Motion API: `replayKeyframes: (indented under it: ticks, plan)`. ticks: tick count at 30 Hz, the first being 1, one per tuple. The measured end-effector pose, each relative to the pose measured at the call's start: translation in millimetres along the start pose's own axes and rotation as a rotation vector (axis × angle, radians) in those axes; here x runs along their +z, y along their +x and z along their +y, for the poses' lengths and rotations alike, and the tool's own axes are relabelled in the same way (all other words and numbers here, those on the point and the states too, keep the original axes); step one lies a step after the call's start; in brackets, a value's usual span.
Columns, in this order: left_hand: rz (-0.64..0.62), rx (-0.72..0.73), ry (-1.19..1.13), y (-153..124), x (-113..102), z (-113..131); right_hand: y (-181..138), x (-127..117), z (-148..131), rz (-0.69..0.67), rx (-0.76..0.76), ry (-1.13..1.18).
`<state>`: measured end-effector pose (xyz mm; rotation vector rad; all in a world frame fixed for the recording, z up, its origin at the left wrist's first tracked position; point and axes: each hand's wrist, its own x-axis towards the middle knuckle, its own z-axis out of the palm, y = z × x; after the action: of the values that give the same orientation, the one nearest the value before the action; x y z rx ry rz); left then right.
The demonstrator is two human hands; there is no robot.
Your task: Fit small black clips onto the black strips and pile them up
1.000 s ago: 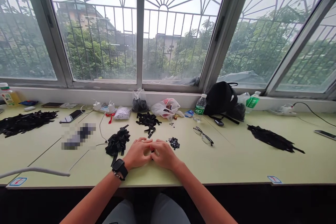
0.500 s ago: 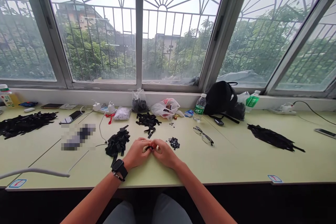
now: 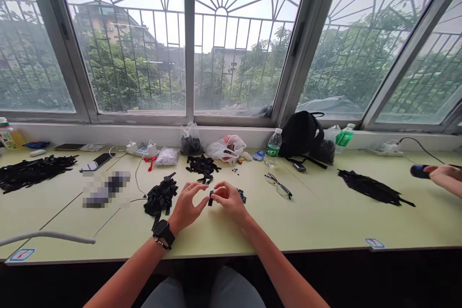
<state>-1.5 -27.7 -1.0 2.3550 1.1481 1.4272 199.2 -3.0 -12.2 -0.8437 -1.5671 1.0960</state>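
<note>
Bottle [image 3: 271,151]: clear liquid [image 3: 270,161] | clear bag [image 3: 189,131]: black pieces [image 3: 191,145] | hands [image 3: 230,200]: black strip [image 3: 211,201]

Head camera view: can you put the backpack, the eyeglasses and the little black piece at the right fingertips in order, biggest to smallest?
1. Backpack
2. Eyeglasses
3. Black piece, at the right hand

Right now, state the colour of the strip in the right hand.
The strip is black, seen in the head view.

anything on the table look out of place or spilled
Slightly: a few small dark bits lie stray, apart from the similar heap beside the right hand. Also, a pixelated patch further left hides whatever lies there. Nothing looks clearly damaged.
</note>
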Motion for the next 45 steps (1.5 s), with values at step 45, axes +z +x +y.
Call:
replayKeyframes:
  ticks: [45]
  plan:
    - [-0.081, -0.163, 0.040, -2, 4, -4, -7, 8, 15, -0.157, -0.225, -0.769]
